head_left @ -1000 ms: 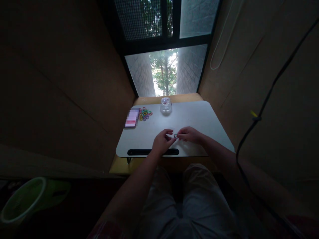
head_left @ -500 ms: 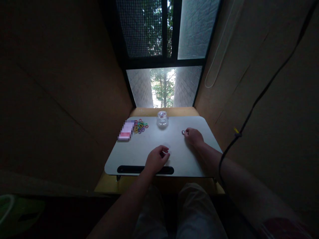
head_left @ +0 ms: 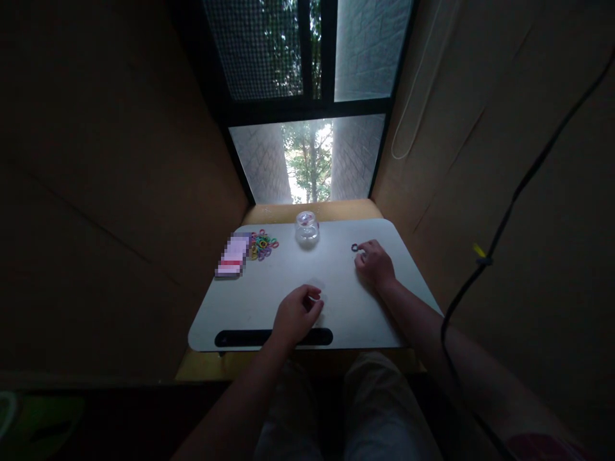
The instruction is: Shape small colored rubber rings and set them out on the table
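Pink and white, 1 pixelated flat device lies near the left edge of 1 white table. Just right of it sits 1 heap of coloured rings, too overlapped to count. 1 black strip runs along the front edge, and over it reaches the left hand, loosely curled, thumb and fingertips slightly parted, gripping nothing visible. 1 clear jar stands upright towards the back. Farther right, 1 dark ring rests on the table by the index fingertip of the right hand, whose thumb is spread away; I cannot tell if they touch.
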`<state>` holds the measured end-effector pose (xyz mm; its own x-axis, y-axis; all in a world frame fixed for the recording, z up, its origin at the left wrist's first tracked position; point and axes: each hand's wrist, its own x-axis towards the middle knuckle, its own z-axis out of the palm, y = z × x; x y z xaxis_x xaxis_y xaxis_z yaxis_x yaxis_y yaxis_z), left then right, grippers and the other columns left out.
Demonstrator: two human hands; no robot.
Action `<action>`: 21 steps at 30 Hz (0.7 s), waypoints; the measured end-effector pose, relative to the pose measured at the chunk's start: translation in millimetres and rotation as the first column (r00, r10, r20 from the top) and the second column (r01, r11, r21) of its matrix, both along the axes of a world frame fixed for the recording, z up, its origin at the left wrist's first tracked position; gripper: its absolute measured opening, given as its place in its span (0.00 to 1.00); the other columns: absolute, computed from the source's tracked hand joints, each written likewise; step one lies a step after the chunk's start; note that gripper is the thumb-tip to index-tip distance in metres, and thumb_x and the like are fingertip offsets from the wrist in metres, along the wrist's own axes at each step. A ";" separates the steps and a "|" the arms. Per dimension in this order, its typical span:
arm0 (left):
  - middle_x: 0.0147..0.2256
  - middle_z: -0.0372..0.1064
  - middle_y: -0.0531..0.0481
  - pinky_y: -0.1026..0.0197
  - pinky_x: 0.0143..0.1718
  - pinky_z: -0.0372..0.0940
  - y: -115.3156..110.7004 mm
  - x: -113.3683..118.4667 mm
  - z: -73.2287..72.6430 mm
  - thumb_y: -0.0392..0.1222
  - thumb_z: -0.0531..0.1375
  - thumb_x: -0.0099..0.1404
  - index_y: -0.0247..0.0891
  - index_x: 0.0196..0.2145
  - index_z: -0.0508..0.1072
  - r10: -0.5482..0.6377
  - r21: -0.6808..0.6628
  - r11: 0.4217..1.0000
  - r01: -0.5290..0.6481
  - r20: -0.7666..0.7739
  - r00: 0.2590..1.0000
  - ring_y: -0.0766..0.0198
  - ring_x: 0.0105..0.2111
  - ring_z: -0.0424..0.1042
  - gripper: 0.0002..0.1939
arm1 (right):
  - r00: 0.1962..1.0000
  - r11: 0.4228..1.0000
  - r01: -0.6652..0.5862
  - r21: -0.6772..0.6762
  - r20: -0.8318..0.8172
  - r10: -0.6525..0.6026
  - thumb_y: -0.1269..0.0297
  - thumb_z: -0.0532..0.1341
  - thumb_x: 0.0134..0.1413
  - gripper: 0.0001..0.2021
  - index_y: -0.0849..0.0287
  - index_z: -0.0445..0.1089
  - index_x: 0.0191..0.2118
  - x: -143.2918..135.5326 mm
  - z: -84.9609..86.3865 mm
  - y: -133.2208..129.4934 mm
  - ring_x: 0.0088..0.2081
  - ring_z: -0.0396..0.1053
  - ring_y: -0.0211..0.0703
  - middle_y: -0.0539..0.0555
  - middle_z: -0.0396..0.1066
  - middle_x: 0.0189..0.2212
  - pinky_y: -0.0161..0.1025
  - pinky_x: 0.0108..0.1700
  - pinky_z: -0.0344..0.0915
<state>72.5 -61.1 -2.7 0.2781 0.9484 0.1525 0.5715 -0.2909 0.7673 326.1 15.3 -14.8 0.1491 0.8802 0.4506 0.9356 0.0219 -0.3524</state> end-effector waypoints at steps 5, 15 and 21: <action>0.30 0.73 0.54 0.63 0.33 0.64 0.4 0.2 -0.2 0.45 0.58 0.60 0.42 0.40 0.72 0.002 0.006 1.000 -0.002 -0.024 1.000 0.67 0.28 0.70 0.11 | 0.992 0.997 -0.060 -0.047 0.107 0.065 0.67 0.56 0.52 0.15 0.57 0.72 0.46 -3.1 2.4 -4.7 0.49 0.61 0.50 0.58 0.67 0.50 0.43 0.50 0.57; 0.29 0.72 0.54 0.63 0.32 0.63 0.5 1.5 1.7 0.45 0.59 0.59 0.42 0.39 0.72 0.010 -0.004 1.000 -0.010 -0.029 1.000 0.67 0.27 0.69 0.10 | 0.975 0.968 -0.134 -0.211 0.147 0.167 0.64 0.53 0.57 0.24 0.56 0.63 0.59 -34.2 8.2 -7.7 0.57 0.55 0.53 0.55 0.62 0.59 0.49 0.59 0.49; 0.30 0.72 0.54 0.62 0.34 0.63 -0.9 2.4 2.3 0.44 0.60 0.59 0.42 0.39 0.72 0.016 -0.012 1.000 -0.016 -0.029 0.999 0.67 0.28 0.69 0.10 | 0.971 0.968 -0.110 -0.226 0.184 0.153 0.61 0.50 0.59 0.29 0.63 0.52 0.65 -41.4 -5.3 -16.8 0.63 0.48 0.57 0.60 0.54 0.64 0.55 0.62 0.43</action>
